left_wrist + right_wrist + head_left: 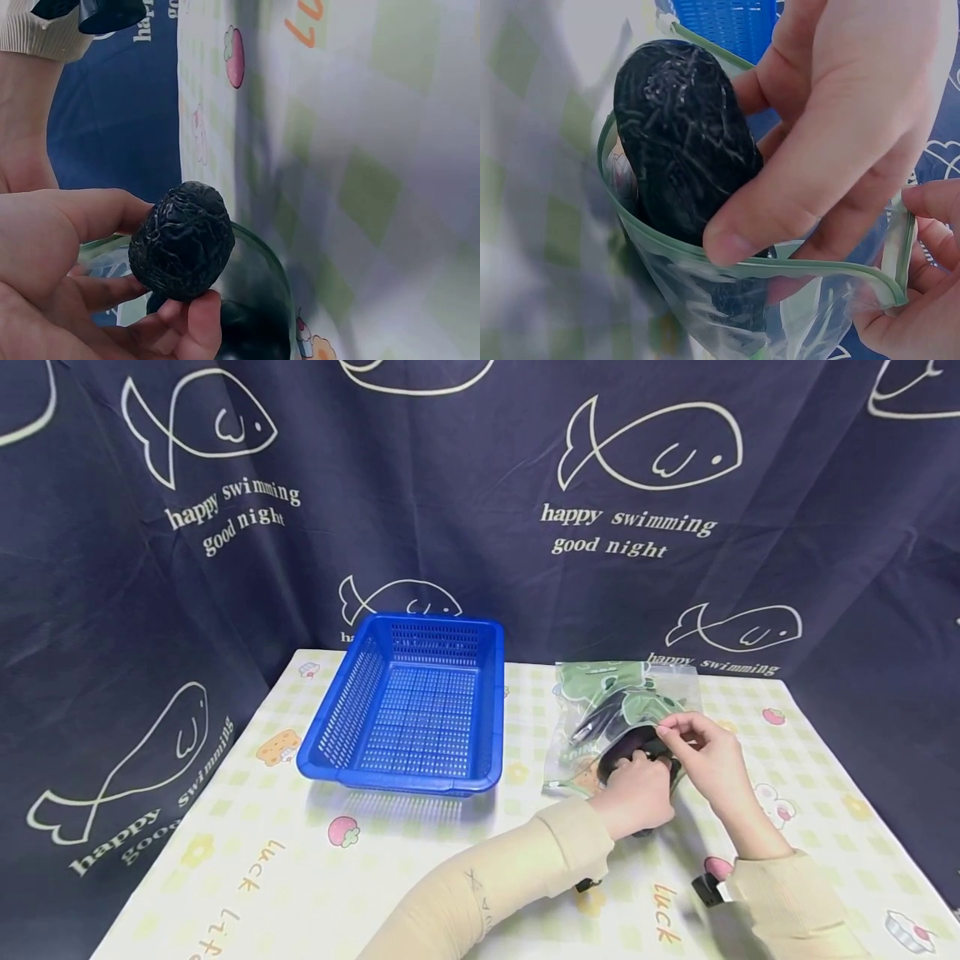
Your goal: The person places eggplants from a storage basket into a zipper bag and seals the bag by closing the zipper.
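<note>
My left hand [636, 789] grips a long, dark, wrinkled, eggplant-like thing [679, 135] at the mouth of a clear zip bag [667, 678]. One rounded end pokes out past the bag's green-edged rim; the other lies inside. In the left wrist view, thumb and fingers close round that dark end [184, 244]. My right hand [707, 760] pinches the rim between thumb and fingertips, and the mouth gapes. More dark contents show through the plastic, which carries green cartoon prints. How many items are inside, I cannot tell.
Left of the bag stands a blue plastic basket [423, 718] with pierced walls and nothing in it. A checked cloth with printed pictures covers the table [285, 868]. Behind it hangs a dark blue curtain [480, 510] with white fish drawings.
</note>
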Action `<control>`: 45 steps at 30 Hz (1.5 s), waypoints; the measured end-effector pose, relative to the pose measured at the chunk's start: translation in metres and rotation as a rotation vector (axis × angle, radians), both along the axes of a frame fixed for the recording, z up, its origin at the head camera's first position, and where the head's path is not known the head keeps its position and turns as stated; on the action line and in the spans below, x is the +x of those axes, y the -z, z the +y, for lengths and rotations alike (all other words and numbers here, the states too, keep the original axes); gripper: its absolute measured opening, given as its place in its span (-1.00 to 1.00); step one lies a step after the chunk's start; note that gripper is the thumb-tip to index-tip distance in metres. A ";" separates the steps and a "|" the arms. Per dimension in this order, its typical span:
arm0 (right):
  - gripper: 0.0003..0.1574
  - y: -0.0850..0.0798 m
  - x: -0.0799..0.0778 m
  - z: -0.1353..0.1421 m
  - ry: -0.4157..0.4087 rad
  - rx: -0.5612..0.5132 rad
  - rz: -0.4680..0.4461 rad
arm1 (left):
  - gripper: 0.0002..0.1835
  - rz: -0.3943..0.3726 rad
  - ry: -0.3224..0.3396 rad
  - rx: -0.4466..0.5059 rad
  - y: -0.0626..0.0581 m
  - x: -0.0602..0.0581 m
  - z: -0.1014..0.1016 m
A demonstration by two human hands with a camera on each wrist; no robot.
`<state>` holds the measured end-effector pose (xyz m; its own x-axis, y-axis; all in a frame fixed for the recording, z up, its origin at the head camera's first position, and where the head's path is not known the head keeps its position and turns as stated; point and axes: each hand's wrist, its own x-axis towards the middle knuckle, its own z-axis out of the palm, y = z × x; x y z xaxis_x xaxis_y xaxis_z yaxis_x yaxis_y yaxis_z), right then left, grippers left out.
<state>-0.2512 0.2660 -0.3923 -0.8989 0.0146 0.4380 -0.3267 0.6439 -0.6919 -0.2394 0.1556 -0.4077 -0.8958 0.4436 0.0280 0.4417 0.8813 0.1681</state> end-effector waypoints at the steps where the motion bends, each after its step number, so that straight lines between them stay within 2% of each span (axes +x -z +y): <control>1: -0.86 0.000 0.000 0.000 0.001 -0.001 -0.001 | -0.53 0.005 0.002 -0.002 0.001 0.000 -0.001; 5: -0.85 0.001 -0.001 0.001 0.004 -0.003 -0.002 | -0.50 0.010 0.025 0.009 0.005 -0.001 -0.006; 12: -0.85 0.000 -0.002 0.002 -0.001 -0.009 0.002 | -0.37 -0.078 0.069 0.107 0.006 -0.001 -0.021; 15: -0.86 0.000 -0.002 0.002 -0.004 -0.012 0.006 | -0.35 -0.084 0.091 0.127 0.004 0.000 -0.028; 20: -0.87 0.000 -0.001 0.002 -0.004 -0.009 0.008 | -0.34 -0.071 0.137 0.098 0.004 0.007 -0.039; 26: -0.87 0.001 -0.002 0.002 0.000 -0.008 0.007 | -0.29 0.003 0.183 0.025 0.005 0.020 -0.052; 35: -0.87 0.001 -0.001 0.002 0.000 -0.019 0.002 | -0.29 0.008 0.199 -0.018 0.014 0.030 -0.060; 45: -0.86 0.001 0.001 0.000 -0.001 -0.035 0.001 | -0.33 0.023 0.179 -0.005 0.027 0.032 -0.053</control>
